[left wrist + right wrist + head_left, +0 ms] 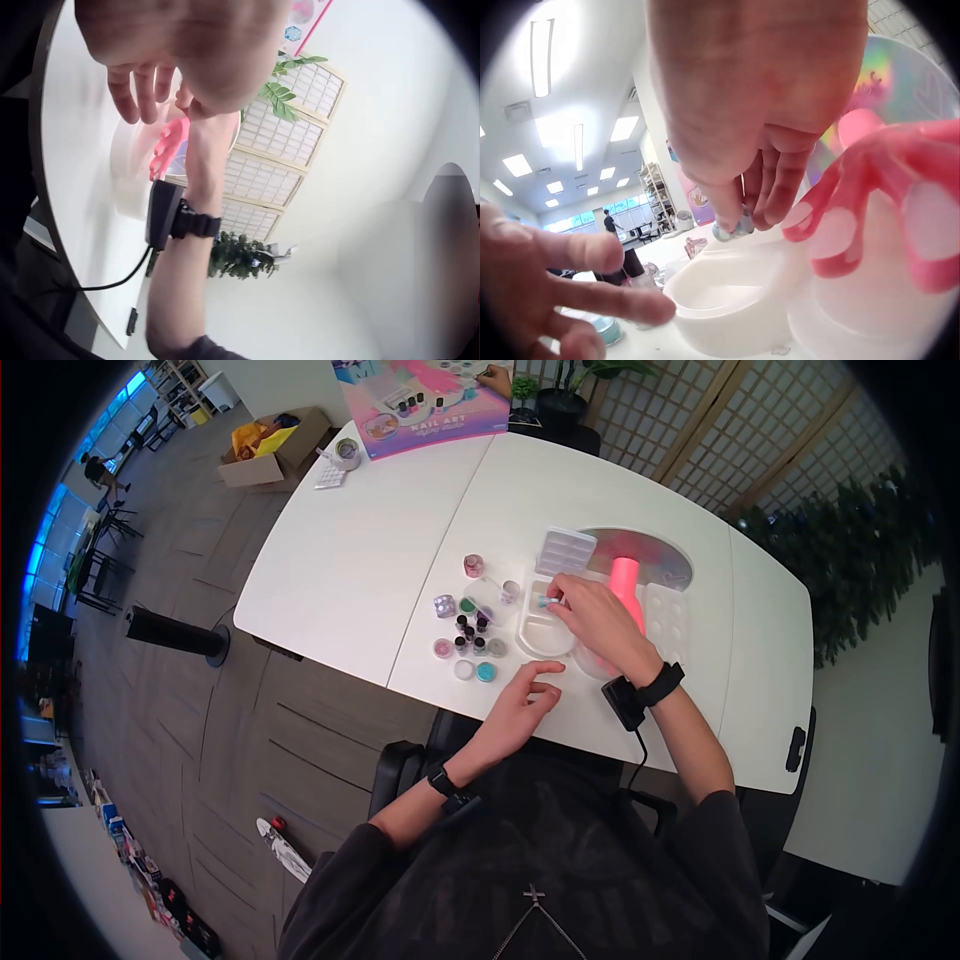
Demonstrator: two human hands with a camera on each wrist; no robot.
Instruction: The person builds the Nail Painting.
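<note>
The right hand [598, 622] pinches a small pale-blue item [547, 602] between thumb and fingertips, over the white basin [547, 632]. In the right wrist view, that item [733, 228] hangs from the fingertips above the basin's [727, 330] rim. A pink hand model [625, 582] with pale nails stands just beyond the right hand. The left hand [520, 710], palm partly turned up and fingers loosely bent, hovers near the table's front edge and holds nothing. Small dark-capped bottles [470, 632] and little jars [486, 672] stand left of the basin.
A clear compartment tray [566, 550] and a shiny rounded panel [665, 555] lie behind the basin. To the right is a white tray with round wells [668, 622]. A nail art box [425, 405] and a tape roll [346, 452] are at the far edge.
</note>
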